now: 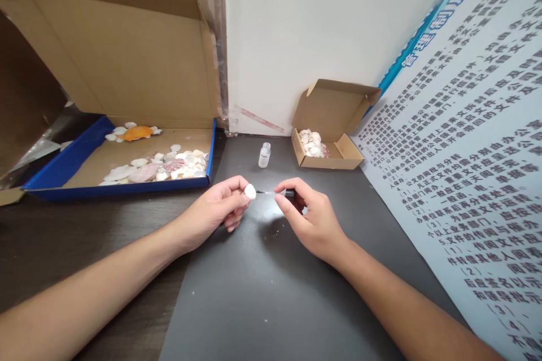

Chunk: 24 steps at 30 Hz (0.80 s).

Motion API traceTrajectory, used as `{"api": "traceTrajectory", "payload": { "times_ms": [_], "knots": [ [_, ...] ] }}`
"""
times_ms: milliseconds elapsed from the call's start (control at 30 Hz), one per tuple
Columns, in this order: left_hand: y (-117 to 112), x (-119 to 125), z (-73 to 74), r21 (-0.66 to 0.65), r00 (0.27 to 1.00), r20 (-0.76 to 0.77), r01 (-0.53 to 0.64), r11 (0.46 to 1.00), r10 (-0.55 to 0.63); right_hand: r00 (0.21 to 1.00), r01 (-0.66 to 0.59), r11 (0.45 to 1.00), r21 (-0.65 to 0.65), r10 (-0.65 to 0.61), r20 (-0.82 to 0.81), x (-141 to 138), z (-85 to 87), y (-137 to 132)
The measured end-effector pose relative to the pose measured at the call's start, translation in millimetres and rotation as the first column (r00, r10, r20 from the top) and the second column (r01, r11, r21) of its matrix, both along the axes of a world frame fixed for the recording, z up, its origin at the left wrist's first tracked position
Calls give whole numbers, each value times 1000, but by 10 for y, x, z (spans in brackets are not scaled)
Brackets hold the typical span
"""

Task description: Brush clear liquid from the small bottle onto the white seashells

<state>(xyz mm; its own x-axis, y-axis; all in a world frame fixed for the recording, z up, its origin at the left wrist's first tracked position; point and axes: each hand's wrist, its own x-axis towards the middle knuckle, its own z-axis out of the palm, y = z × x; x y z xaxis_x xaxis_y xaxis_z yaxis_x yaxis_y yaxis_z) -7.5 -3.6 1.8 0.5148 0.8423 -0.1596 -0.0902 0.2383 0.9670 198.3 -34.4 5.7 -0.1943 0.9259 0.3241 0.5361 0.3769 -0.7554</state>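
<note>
Two bare forearms reach in from the bottom edge over a dark grey mat (262,293) that lies on a darker table (63,248). The left hand (214,211) is closed in a pinch, thumb and forefinger gripping a small white shell (250,191) held up just above the mat. The right hand (313,220) pinches a thin brush (288,193) by its black cap, the fine tip pointing left at the white shell and almost touching it; whether it touches cannot be told. A few pale specks lie on the mat under the two hands. Beyond them stands a small clear bottle (264,155), upright and uncapped, well apart from both hands. To its right sits a small cardboard box (330,162), lid flipped back, with a heap of pale shells (312,144) in its left end. On the far left a blue-edged tray (114,189) holds scattered shells (161,168) and one orange shell (135,133) near its back. A printed poster (466,169) leans along the right, and a white wall (317,22) closes the back
</note>
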Motion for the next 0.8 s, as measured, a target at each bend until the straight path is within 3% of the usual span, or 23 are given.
{"api": "traceTrajectory", "payload": {
  "times_ms": [100, 533, 700, 800],
  "knots": [
    [-2, 5, 1, -7, 1000, 20, -6, 1000, 6, 999, 41, 998, -48, -42, -18, 10, 12, 5],
    [-15, -4, 29, -61, 996, 89, 36, 997, -30, 994, -86, 984, -153, 95, 56, -6, 0, -18],
    [-4, -15, 40, -83, 996, 94, 11, 996, -4, 996, -13, 980, -200, 31, 86, -14, -3, -17],
    [-3, -13, 37, -89, 996, 91, 14, 996, -6, 993, -93, 976, -197, 107, 58, -13, -2, -36]
  ]
}}
